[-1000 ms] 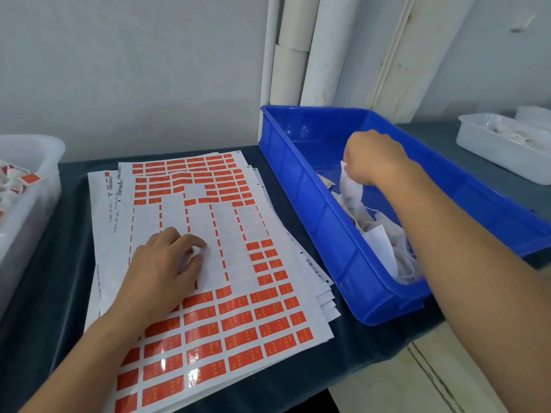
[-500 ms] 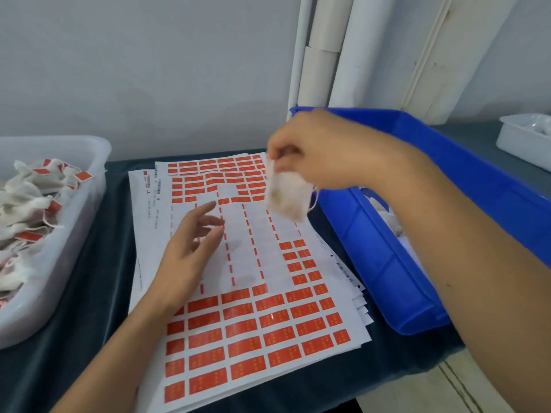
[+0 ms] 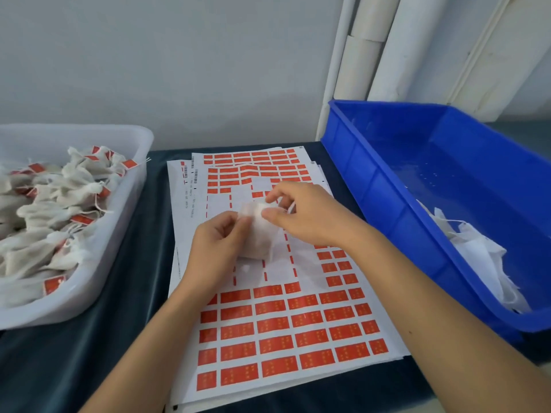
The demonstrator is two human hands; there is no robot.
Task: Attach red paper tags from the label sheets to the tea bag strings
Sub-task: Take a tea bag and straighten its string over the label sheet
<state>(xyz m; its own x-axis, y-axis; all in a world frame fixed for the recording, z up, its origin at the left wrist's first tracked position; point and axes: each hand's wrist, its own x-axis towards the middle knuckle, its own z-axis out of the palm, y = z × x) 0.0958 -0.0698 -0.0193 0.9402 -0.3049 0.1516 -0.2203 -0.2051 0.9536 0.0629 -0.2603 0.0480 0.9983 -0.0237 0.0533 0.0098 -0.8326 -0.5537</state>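
A white tea bag (image 3: 258, 234) hangs just above the stack of label sheets (image 3: 286, 329), held between both hands. My left hand (image 3: 215, 248) pinches its left upper corner with thumb and forefinger. My right hand (image 3: 307, 214) grips its top from the right, fingers curled over the gathered end. The string is not clearly visible. The top sheet carries rows of red paper tags (image 3: 274, 324) at its near end; the middle of the sheet is mostly peeled bare.
A clear plastic bin (image 3: 119, 234) at the left holds several tagged tea bags (image 3: 53, 210). A blue crate (image 3: 387, 186) at the right holds untagged white bags (image 3: 483, 257). White pipes (image 3: 363, 64) stand against the wall behind. Dark cloth covers the table (image 3: 89, 353).
My right hand carried a tea bag from the blue crate over to the sheets. My left hand lifted off the sheet and took hold of the bag. The view panned left.
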